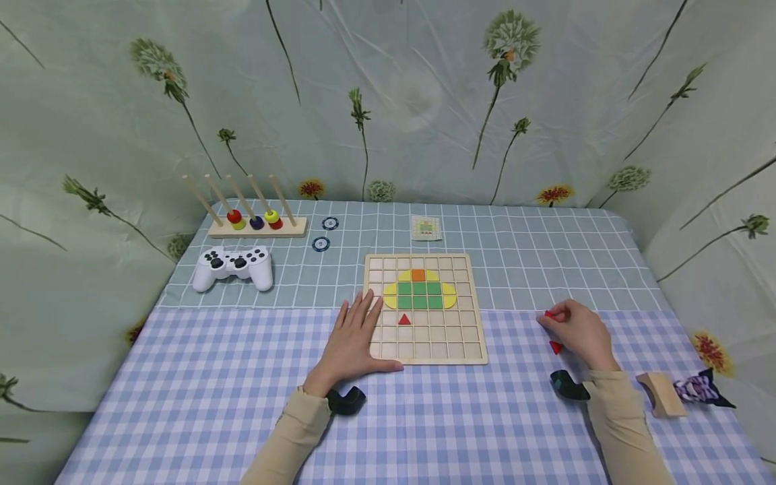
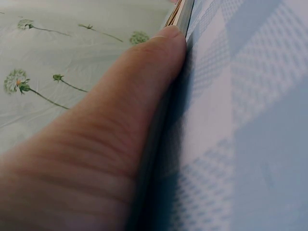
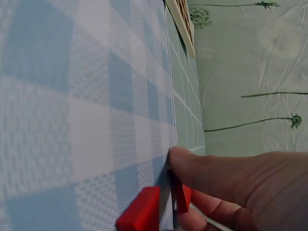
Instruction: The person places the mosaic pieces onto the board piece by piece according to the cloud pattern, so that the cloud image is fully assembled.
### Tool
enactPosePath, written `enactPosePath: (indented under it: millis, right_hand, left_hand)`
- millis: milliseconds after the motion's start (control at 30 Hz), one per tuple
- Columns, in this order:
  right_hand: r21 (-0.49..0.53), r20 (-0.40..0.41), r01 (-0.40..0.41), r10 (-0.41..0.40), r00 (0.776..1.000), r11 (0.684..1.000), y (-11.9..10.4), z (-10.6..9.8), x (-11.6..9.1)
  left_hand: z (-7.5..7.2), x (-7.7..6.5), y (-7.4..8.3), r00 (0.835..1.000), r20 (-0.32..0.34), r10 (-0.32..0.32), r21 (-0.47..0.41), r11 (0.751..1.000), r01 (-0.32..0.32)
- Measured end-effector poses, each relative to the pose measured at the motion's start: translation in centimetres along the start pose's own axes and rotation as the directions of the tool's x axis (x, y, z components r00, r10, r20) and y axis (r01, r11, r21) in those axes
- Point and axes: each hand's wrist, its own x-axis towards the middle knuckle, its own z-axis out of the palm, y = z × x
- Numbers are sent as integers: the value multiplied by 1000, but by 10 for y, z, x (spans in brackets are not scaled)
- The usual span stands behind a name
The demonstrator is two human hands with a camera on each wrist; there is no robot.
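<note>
My left hand (image 1: 350, 345) lies with straight, spread fingers along the left edge of a wooden grid board (image 1: 448, 350). Its thumb (image 2: 159, 57) reaches along the board's front edge. Yellow, green and orange tiles (image 1: 419, 288) form a shape in the board's upper half. Below them sits one red triangle tile (image 1: 404, 320). To the right of the board, my right hand (image 1: 580, 333) pinches a red triangular piece (image 3: 181, 193) between thumb and fingertips, close to the tablecloth. Another red triangular piece (image 1: 555, 347) lies on the cloth just below that hand.
A small pattern card (image 1: 426, 228) lies behind the board. At the back left are a peg stand with beads (image 1: 257, 230), two round chips (image 1: 321, 244) and a white game controller (image 1: 233, 267). A wooden arch block (image 1: 665, 395) and a purple packet (image 1: 703, 389) sit at the right.
</note>
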Motion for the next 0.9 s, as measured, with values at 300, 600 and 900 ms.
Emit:
enactPosePath:
  millis: [300,600,900]
  right_hand:
    - [73,-52,149,-146,988,986,1,1,2]
    - [146,-40,126,-122,992,981,1,2,3]
    - [148,-90,257,-246,965,955,-29,17,3]
  left_hand:
    - [1,0,0,1000,10,-11,-8,1000,11]
    - [2,0,-1,1000,6,-4,-14,1000,4]
    - [2,0,-1,1000,21,-15,-6,1000,15]
